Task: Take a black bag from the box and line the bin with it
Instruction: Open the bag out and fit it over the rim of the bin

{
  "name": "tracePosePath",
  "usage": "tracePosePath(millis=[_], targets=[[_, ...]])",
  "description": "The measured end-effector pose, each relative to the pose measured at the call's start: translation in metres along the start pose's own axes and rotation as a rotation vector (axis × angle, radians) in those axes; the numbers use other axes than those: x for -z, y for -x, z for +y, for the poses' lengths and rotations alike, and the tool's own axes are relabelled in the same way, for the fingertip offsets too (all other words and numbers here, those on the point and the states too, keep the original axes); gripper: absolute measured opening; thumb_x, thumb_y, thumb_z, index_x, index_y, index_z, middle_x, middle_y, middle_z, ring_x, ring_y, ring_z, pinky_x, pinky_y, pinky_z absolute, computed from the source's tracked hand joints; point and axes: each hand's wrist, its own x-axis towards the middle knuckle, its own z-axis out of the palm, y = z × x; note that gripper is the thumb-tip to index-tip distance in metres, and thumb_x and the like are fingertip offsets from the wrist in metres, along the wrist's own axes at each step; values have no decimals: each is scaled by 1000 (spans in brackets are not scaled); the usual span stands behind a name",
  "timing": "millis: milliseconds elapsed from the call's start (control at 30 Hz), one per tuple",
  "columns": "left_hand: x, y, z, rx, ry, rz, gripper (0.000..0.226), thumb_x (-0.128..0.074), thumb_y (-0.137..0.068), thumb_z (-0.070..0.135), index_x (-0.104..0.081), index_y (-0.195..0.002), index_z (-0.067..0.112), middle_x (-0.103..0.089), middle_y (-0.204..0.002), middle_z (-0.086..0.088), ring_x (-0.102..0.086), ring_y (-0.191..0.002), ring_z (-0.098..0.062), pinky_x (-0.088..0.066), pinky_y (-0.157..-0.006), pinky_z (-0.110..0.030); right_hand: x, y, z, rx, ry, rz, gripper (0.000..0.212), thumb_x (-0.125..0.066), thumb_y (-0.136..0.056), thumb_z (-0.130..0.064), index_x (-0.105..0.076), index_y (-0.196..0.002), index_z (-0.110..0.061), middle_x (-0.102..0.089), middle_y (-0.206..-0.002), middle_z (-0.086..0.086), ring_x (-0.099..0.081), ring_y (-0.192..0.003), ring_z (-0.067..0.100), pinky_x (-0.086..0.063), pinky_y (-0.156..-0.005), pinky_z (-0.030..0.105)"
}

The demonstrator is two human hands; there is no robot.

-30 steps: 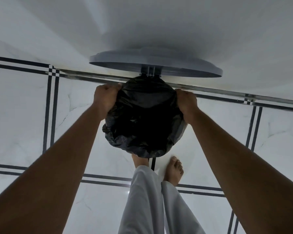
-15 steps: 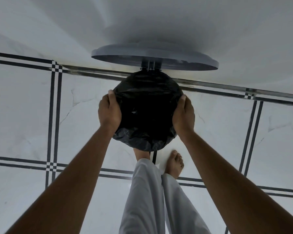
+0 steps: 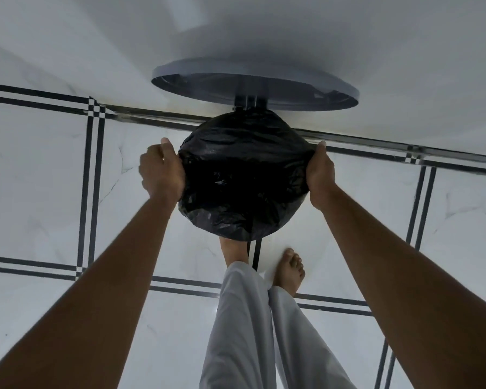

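Two hands held the bag over the bin. On the left side, the floor (image 3: 34, 175) was white tile with thin black lines. My left hand (image 3: 161, 171) had its fingers curled round the left edge of the bag (image 3: 243, 175) and gripped it, with my thumb sticking up. The bag was black and crinkly. It was pulled over the top of the bin, so I could not see the bin itself, only the bag stretched round its rim and hanging down a bit at the near side. The bag's middle looked dark and deep. Just behind the bag, the grey lid (image 3: 254, 82) stood tipped up, joined on by a small hinge (image 3: 249, 101). Behind the lid was a plain white wall (image 3: 348, 37). Below the bag I saw my left foot (image 3: 234, 249), partly hidden under it, and my right foot (image 3: 290, 270) bare on the tile just beside it. My pants (image 3: 244, 332) were light grey. On the right side, my right hand (image 3: 320, 175) gripped the right edge of the bag, fingers curled under the plastic and thumb pointing up. Both my arms reached forward, one on each side of the bag.
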Motion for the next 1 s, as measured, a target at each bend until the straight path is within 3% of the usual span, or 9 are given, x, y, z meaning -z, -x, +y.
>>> tracePosePath(millis=[167,300,400,533,633,733,833,900,1000], targets=[[-6,75,-26,36,10,134,57,-46,-113,51,-57,-152,12,-53,-158,-14,-45,-148,-38,-39,-117,-61,2,59,42,146,-34,161,65,-28,-108,-68,-59,-154,-32,-66,-151,0,-58,-141,28,-43,-122,50],[-21,109,-47,285,373,-10,68,-41,-111,61,-57,-151,9,-58,-155,-15,-58,-141,-33,-50,-112,-48,-12,78,75,23,-97,94,65,-21,-112,-66,-49,-163,-36,-59,-160,2,-53,-148,31,-41,-125,49],[-26,114,-51,439,743,-224,70,-23,-114,68,-55,-160,26,-62,-153,2,-61,-134,-21,-50,-118,-44,-19,71,76,-139,-237,-42,73,-12,-113,-67,-45,-167,-31,-56,-162,1,-49,-153,29,-38,-113,34],[-32,94,-68,588,996,-405,94,-10,-101,88,-43,-170,34,-51,-170,-1,-48,-157,-28,-39,-130,-50,-16,48,71,-244,-369,-73,67,-27,-114,-60,-51,-163,-21,-61,-156,3,-59,-142,31,-45,-122,38],[-33,83,-73,638,1013,-438,100,-9,-99,89,-43,-170,28,-47,-174,-5,-43,-160,-32,-31,-134,-55,-12,26,75,-214,-452,-104,54,-42,-108,-54,-69,-143,-24,-74,-140,7,-71,-122,31,-58,-111,50],[-30,83,-60,636,751,-201,83,-19,-108,75,-52,-163,22,-55,-166,-4,-53,-149,-31,-40,-122,-50,-5,31,63,-245,-435,-45,60,-32,-111,-58,-62,-152,-27,-68,-148,1,-64,-132,28,-51,-117,47],[-21,81,-49,374,431,204,56,-41,-109,53,-70,-115,6,-70,-126,-14,-68,-114,-33,-54,-108,-53,2,42,53,-131,-367,229,73,-25,-110,-65,-44,-166,-22,-53,-165,6,-50,-149,31,-41,-121,47],[-16,84,-39,65,281,237,49,-48,-109,50,-68,-124,8,-67,-133,-10,-64,-125,-31,-51,-111,-53,2,58,52,141,-246,411,78,-29,-108,-65,-40,-169,-18,-48,-170,10,-42,-157,32,-36,-127,51],[-17,76,-19,-257,77,116,53,-46,-111,53,-58,-149,18,-57,-154,-5,-54,-142,-27,-42,-116,-52,-11,71,56,525,19,369,67,-35,-115,-51,-36,-170,-14,-43,-173,11,-34,-161,29,-27,-131,45]])
